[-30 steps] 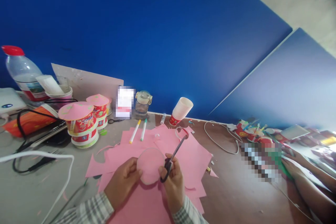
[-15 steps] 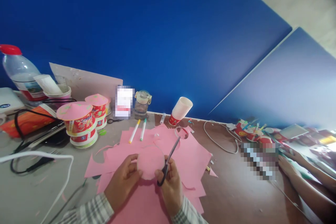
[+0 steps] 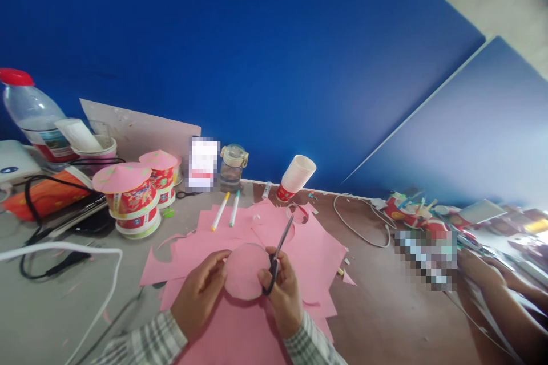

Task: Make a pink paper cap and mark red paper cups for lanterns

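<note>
A pink paper circle (image 3: 246,271) is held up between my two hands, above layered pink paper sheets (image 3: 312,256). My left hand (image 3: 200,284) pinches its left edge between thumb and fingers. On the other side, my right hand (image 3: 282,291) keeps its thumb on the circle's right edge. That same hand also grips dark-handled scissors (image 3: 277,259), their blades together and pointing up and away. Part of the scissor handle is hidden by the fingers. Curled pink offcuts lie on the sheets beyond.
Two markers (image 3: 220,211) lie behind the circle. Stacked paper cups (image 3: 296,178) and a lidded water jar (image 3: 233,166) stand at the back. Pink-roofed cup models (image 3: 132,199), cables (image 3: 109,251) and a bottle (image 3: 40,120) are left. Another person's arms (image 3: 492,285) are at right.
The circle has tilted so more of its pink face shows, and its edge has come down slightly. My right hand with the scissors has shifted a little to the right.
</note>
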`<state>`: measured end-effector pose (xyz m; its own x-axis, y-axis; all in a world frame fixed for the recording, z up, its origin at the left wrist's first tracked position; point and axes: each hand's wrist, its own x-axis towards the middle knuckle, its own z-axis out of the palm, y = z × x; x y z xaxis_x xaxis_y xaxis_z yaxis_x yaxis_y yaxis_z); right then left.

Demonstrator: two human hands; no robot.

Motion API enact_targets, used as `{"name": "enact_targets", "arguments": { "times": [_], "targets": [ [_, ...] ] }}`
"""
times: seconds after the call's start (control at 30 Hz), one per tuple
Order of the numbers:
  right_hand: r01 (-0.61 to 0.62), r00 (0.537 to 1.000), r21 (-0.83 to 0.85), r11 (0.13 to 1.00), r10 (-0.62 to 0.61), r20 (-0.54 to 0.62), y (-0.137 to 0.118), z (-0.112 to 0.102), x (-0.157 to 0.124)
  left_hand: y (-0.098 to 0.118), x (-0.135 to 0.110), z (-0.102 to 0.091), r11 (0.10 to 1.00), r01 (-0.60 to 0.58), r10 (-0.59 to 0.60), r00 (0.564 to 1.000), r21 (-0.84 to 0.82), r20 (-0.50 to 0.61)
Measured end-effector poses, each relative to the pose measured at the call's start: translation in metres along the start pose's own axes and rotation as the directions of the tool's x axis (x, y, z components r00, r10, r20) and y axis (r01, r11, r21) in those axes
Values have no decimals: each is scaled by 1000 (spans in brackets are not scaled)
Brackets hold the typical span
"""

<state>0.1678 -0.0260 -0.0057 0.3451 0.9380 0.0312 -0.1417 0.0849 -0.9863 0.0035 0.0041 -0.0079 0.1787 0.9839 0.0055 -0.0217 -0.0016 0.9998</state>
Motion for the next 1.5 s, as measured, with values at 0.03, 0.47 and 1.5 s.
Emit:
{"name": "enact_targets", "arguments": {
  "times": [0.03,0.47,1.5],
  "targets": [
    [-23,1000,23,999,23,6,1,0,0,0,0,0,999,24,-24,1000,-34,5],
    [-62,995,56,997,57,87,-4,-3,-8,-2,3,6,944,177,-193,981,-279,-32],
    [-102,801,-595,797,421,426,-27,2,-23,10,9,-6,988,11,-46,974,-155,-224]
  ]
}}
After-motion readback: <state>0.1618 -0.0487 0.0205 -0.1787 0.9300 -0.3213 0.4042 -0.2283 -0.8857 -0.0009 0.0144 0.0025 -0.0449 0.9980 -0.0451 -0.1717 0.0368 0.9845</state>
